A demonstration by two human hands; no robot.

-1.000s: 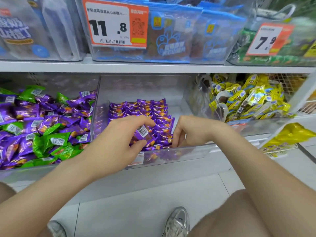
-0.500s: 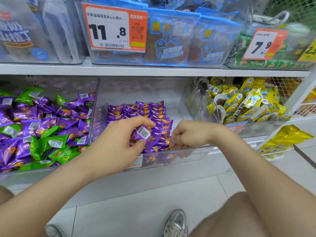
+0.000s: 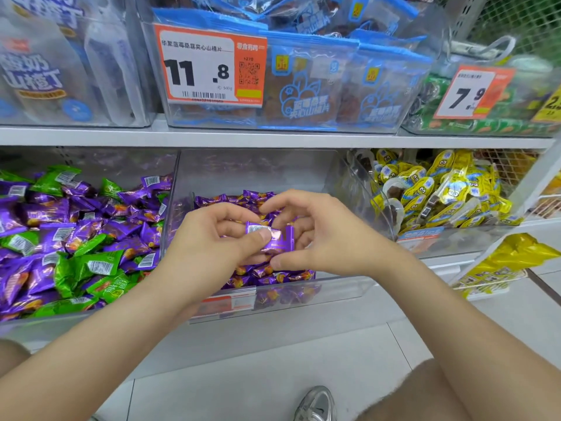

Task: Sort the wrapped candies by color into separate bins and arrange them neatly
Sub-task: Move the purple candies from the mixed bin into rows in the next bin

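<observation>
Two hands meet over the middle bin (image 3: 340,288): the left hand (image 3: 206,247) pinches a purple candy (image 3: 277,240), and the right hand (image 3: 328,238) curls round its other end.

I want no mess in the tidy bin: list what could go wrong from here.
1. The left hand pinches the purple candy by thumb and fingertips only; it could slip and land askew on the neat rows below.
2. The right hand crowds close over those rows and might knock them crooked.
</observation>
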